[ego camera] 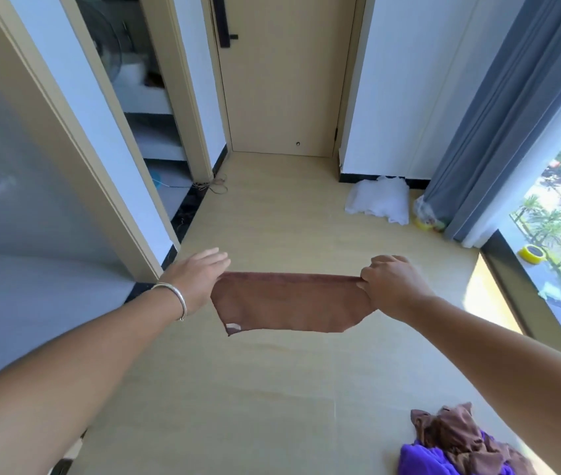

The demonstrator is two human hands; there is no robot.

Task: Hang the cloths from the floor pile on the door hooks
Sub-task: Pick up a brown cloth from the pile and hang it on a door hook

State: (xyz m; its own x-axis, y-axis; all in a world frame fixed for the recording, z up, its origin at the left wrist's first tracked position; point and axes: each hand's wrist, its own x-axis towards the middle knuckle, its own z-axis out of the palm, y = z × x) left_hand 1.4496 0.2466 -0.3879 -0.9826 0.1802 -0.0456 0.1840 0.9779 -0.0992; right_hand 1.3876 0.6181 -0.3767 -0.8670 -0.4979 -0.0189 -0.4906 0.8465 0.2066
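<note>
A brown cloth (289, 303) hangs stretched flat in the air between both hands, above the floor. My left hand (197, 279) holds its left top corner; the fingers on top lie straight, with the thumb hidden under the cloth edge. My right hand (392, 286) grips the right top corner with curled fingers. The floor pile (457, 443) of brown and purple cloths lies at the bottom right. A beige door (289, 97) stands straight ahead at the far end; no hooks show on it in this view.
A white bag (378, 200) lies on the floor by the far right wall, beside a grey curtain (498, 125). A yellow tape roll (533, 253) sits on the window sill. A glass sliding door (32, 166) runs along the left.
</note>
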